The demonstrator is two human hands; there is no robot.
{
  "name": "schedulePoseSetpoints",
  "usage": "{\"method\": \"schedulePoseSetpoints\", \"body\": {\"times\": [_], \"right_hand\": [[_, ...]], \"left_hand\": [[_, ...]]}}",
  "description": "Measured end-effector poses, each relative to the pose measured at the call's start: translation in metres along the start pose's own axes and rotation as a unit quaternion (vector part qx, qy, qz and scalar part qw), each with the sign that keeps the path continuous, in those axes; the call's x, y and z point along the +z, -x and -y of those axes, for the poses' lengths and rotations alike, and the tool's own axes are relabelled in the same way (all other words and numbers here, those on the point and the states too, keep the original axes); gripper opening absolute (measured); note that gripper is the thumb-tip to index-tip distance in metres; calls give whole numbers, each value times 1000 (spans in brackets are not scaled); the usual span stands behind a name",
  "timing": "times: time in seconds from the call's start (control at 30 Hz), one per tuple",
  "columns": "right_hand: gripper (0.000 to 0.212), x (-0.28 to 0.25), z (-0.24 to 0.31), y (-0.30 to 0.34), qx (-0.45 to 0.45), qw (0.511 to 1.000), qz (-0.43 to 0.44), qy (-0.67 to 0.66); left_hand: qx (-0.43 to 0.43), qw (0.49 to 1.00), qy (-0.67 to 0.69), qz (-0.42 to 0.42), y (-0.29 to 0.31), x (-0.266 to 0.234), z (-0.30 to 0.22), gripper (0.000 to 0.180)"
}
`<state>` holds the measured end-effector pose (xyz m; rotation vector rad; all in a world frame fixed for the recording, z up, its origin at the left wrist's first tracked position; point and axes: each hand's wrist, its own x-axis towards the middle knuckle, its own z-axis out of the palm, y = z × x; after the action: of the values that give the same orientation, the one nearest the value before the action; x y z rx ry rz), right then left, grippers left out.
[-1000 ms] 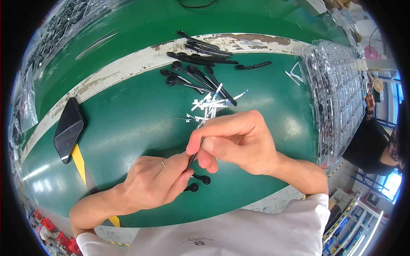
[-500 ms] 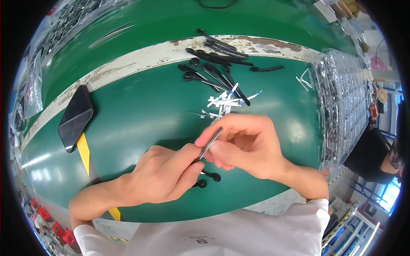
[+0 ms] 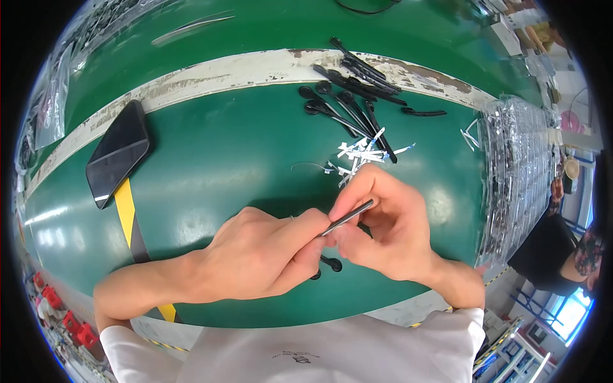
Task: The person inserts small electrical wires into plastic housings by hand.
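Observation:
A thin, dark, narrow strip [image 3: 350,216] slants up to the right between my two hands, over the green table. At its lower end, the thumb and forefinger of my left hand [image 3: 262,252] pinch it. My right hand [image 3: 396,233] has its thumb and fingers closed round its upper part. Below them, two black round-ended pieces [image 3: 332,263] are partly covered by my left hand. Beyond my right hand lies a loose heap of white paper-like strips [image 3: 363,152]. Several long black pieces with round heads [image 3: 335,105] are fanned out behind that heap.
At the left lies a black phone [image 3: 121,153] by yellow-and-black tape [image 3: 125,210]. Stacked clear plastic trays [image 3: 514,172] line the right edge. Past the worn white strip [image 3: 242,64] lie metal tweezers [image 3: 191,29]. Another person [image 3: 549,252] is at the far right.
The narrow strip has tilted flatter, and both hands appear a little farther right in the view. Table items also sit shifted, as the view itself has turned.

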<state>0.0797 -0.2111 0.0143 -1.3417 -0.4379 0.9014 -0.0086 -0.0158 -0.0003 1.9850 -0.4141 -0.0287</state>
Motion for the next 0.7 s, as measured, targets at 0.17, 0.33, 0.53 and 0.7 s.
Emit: {"method": "schedulePoseSetpoints", "body": {"times": [0.17, 0.33, 0.53, 0.7], "right_hand": [[21, 3, -5, 1, -23, 1000, -5, -8], [21, 7, -6, 2, -24, 999, -36, -10], [20, 8, -6, 1, -15, 998, -40, -36], [20, 10, -3, 2, -4, 998, -49, -37]], "left_hand": [[1, 1000, -5, -31, 1, 5, 3, 12], [-2, 999, -7, -46, 0, 5, 2, 14], [12, 998, -25, -61, 0, 4, 1, 15], [20, 997, -21, -76, 1, 5, 1, 15]]}}
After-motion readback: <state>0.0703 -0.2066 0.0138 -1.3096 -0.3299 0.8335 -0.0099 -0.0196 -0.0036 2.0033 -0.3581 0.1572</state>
